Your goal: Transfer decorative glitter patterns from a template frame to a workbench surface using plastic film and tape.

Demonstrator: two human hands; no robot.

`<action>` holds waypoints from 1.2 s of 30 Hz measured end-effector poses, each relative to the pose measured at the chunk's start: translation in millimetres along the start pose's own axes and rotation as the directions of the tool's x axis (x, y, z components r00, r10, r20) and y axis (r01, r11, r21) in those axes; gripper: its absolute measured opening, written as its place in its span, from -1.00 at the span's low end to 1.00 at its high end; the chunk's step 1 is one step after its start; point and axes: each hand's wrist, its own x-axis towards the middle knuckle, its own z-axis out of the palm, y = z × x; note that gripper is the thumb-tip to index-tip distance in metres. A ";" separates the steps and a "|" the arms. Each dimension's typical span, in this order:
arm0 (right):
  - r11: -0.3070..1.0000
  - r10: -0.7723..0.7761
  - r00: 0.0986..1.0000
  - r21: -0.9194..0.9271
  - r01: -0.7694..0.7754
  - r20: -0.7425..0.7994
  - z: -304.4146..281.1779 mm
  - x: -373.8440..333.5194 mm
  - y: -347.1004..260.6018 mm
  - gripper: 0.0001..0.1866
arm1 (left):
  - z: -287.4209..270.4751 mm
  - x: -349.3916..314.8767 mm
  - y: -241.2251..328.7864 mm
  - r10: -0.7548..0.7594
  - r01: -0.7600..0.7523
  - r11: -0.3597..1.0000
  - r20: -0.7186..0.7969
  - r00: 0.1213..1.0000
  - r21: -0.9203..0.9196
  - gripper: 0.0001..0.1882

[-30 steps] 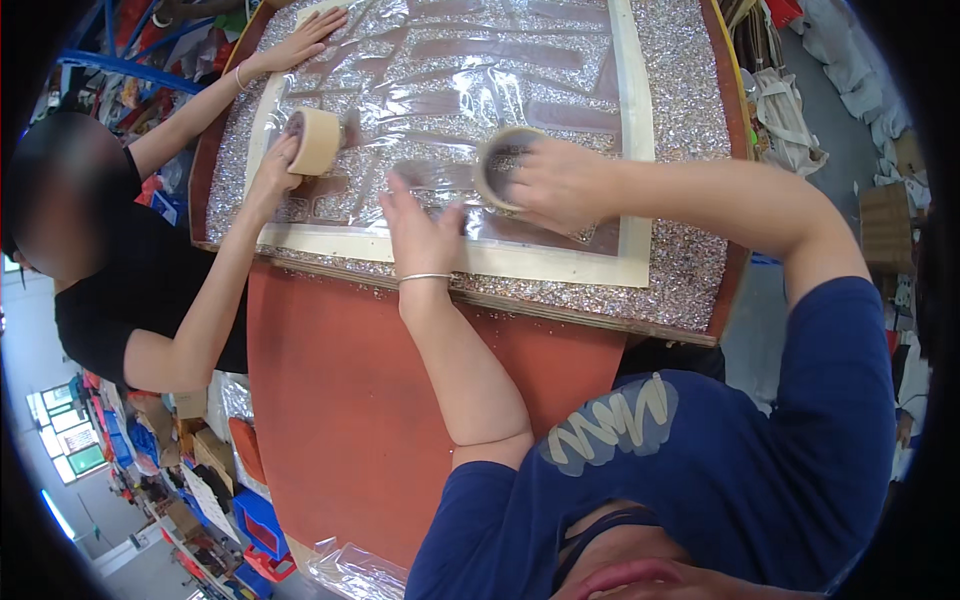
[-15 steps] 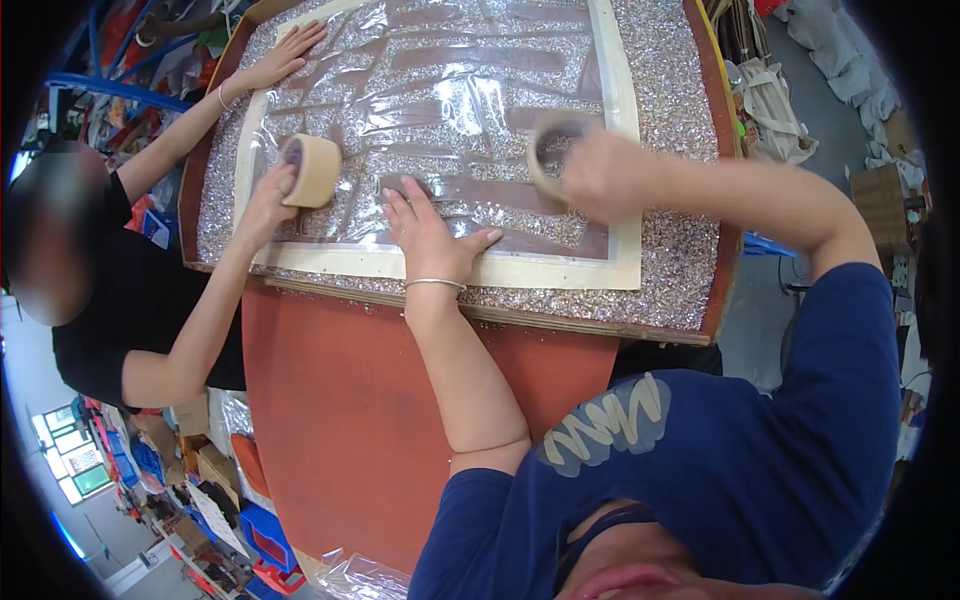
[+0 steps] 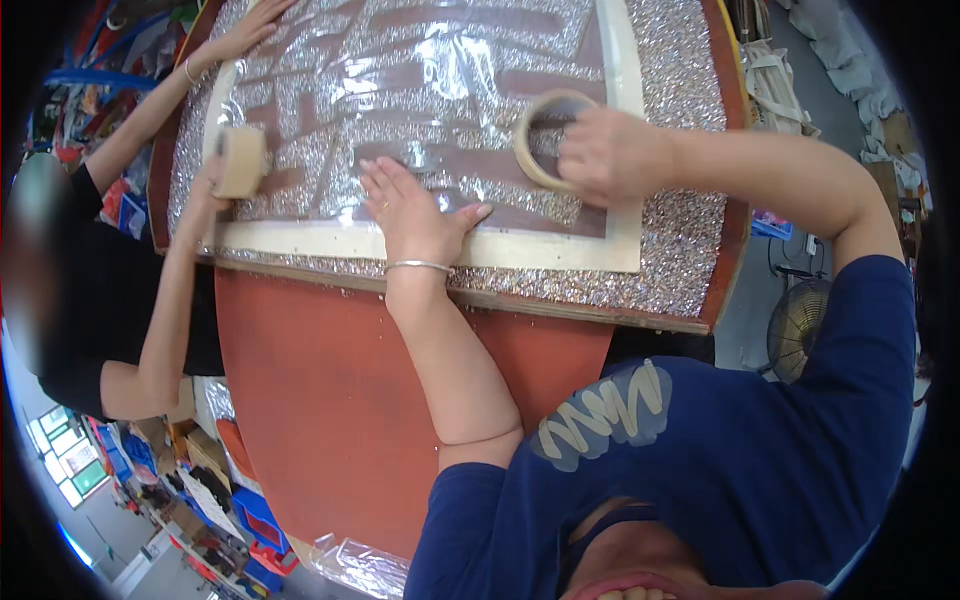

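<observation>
My left hand (image 3: 410,215) lies flat with fingers spread on a clear plastic film sheet (image 3: 450,75), near its front edge. The sheet has brown patches and a cream border, and silvery glitter bits show through it. A wide roll of tan tape (image 3: 522,150) is gripped by its right side in my right hand (image 3: 615,155), tilted up on its edge over the right part of the sheet. Whether the roll touches the film I cannot tell. On the left, a co-worker's hand (image 3: 208,185) holds a second tan tape roll (image 3: 243,163).
A wooden-rimmed tray of glitter bits (image 3: 685,130) lies under the sheet. In front stands a reddish-brown table (image 3: 370,420), with crumpled clear plastic (image 3: 365,568) at its near end. The co-worker's other hand (image 3: 250,30) rests at the far left. A fan (image 3: 795,330) stands at right.
The co-worker's tape roll has moved left toward the sheet's edge. My right hand and its roll stay near the same spot, less blurred. My left hand remains pressed flat. The view has shifted slightly.
</observation>
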 end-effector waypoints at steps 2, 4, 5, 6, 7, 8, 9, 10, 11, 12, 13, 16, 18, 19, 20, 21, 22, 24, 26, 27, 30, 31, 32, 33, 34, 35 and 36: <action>0.995 0.098 0.991 0.010 -0.098 -0.091 10.9 27.9 13.9 -0.79 | -1.1 -0.3 4.1 0.011 -0.011 1.000 -0.004 1.000 -0.006 0.27; 0.981 0.191 0.970 0.058 -0.184 -0.149 22.6 78.3 33.5 -0.75 | 3.4 0.7 2.8 0.042 -0.043 0.999 -0.035 0.998 -0.011 0.26; 0.979 0.202 0.950 0.045 -0.197 -0.239 32.4 94.7 44.8 -0.76 | 7.0 2.6 4.5 0.048 -0.049 0.999 -0.032 0.998 -0.014 0.26; 0.982 0.190 0.945 0.033 -0.188 -0.267 37.1 110.5 53.2 -0.76 | 8.8 3.6 4.6 0.052 -0.053 0.998 -0.032 0.998 -0.032 0.26; 0.982 0.186 0.946 0.030 -0.185 -0.266 40.5 109.0 55.0 -0.76 | 10.1 4.5 5.3 0.058 -0.060 0.997 -0.033 0.998 -0.052 0.26; 0.991 0.137 0.963 0.021 -0.136 -0.231 43.7 111.7 56.8 -0.76 | 10.0 4.8 2.3 0.047 -0.049 0.997 -0.042 0.998 -0.055 0.26; 0.996 0.087 0.977 0.020 -0.084 -0.196 38.7 118.4 49.3 -0.77 | 8.5 0.2 -4.8 0.026 -0.028 0.998 -0.035 0.999 -0.062 0.25; 0.985 0.139 0.990 0.102 -0.142 0.034 29.9 100.5 37.3 -0.78 | 7.9 -3.6 -12.6 0.003 -0.005 0.998 -0.027 1.000 -0.070 0.25; 0.997 0.004 1.000 0.081 -0.002 -0.026 22.4 75.2 39.1 -0.80 | 6.0 -4.9 -14.6 -0.017 0.015 0.997 -0.031 0.999 -0.076 0.25; 0.990 -0.125 0.990 0.055 0.129 -0.071 14.0 42.8 42.4 -0.83 | 4.8 -4.7 -8.0 0.007 -0.010 0.997 -0.046 0.999 -0.070 0.26; 0.984 -0.156 0.988 0.090 0.156 -0.002 1.8 16.0 42.7 -0.82 | 1.1 -6.7 -3.3 0.030 -0.034 0.998 -0.061 0.998 -0.058 0.26; 0.977 -0.182 0.979 0.128 0.170 0.089 -4.1 4.6 47.6 -0.81 | 2.3 -16.6 46.7 0.118 -0.128 0.989 0.144 0.983 0.067 -0.16; 0.964 -0.231 0.973 0.140 0.226 0.020 7.4 39.7 45.3 -0.81 | 18.4 -38.9 78.9 0.295 -0.350 0.923 0.287 0.911 0.161 -0.45; 0.959 -0.256 0.967 0.127 0.255 -0.011 13.3 64.2 40.5 -0.81 | 31.3 -46.2 88.0 0.417 -0.459 0.859 0.212 0.884 0.224 -0.55; 0.956 -0.270 0.962 0.111 0.273 -0.038 18.8 85.3 36.4 -0.80 | 34.9 -44.9 89.0 0.410 -0.453 0.863 0.214 0.887 0.224 -0.55; 0.947 -0.286 0.956 0.132 0.293 -0.072 26.8 108.9 28.7 -0.78 | 37.0 -44.7 87.9 0.429 -0.464 0.863 0.192 0.883 0.203 -0.56; 0.938 -0.300 0.948 0.147 0.313 -0.105 33.9 131.7 23.0 -0.77 | 38.7 -42.9 87.7 0.452 -0.477 0.860 0.164 0.877 0.183 -0.58; 0.969 -0.203 0.970 0.113 0.218 -0.133 43.0 163.5 13.8 -0.73 | 39.8 -40.5 87.1 0.446 -0.469 0.871 0.169 0.879 0.143 -0.57; 0.979 -0.137 0.977 0.125 0.159 -0.164 46.9 172.8 3.3 -0.74 | 30.8 -39.3 85.9 0.446 -0.464 0.879 0.158 0.881 0.110 -0.56; 0.988 -0.068 0.979 0.125 0.093 -0.192 46.3 174.2 2.5 -0.74 | 19.7 -37.4 83.1 0.450 -0.452 0.891 0.172 0.876 -0.030 -0.50; 0.979 -0.132 0.978 0.132 0.154 -0.160 43.5 144.5 7.3 -0.78 | 17.8 -39.7 80.0 0.474 -0.458 0.875 0.091 0.876 -0.157 -0.38; 0.971 -0.150 0.954 0.142 0.192 -0.261 39.8 122.7 20.9 -0.79 | 22.9 -40.5 79.8 0.462 -0.450 0.877 0.035 0.886 -0.169 -0.34; 0.999 0.007 0.983 0.042 0.001 -0.181 33.1 109.5 38.3 -0.78 | 22.2 -42.7 79.6 0.472 -0.465 0.873 0.016 0.881 -0.150 -0.34; 0.978 0.185 0.975 -0.075 -0.195 -0.119 25.0 93.3 65.6 -0.76 | 21.7 -43.0 82.8 0.456 -0.439 0.884 0.083 0.886 -0.164 -0.33; 0.932 0.341 0.921 -0.061 -0.358 -0.187 17.9 79.5 93.3 -0.76 | 19.2 -44.6 84.4 0.431 -0.407 0.898 0.149 0.890 -0.168 -0.32; 0.858 0.490 0.836 -0.035 -0.513 -0.249 13.4 63.1 123.0 -0.75 | 18.9 -45.5 87.4 0.452 -0.432 0.889 0.132 0.882 -0.155 -0.32; 0.752 0.620 0.752 -0.101 -0.651 -0.224 10.0 41.3 155.3 -0.75 | 19.7 -44.5 92.9 0.441 -0.421 0.895 0.155 0.884 -0.150 -0.31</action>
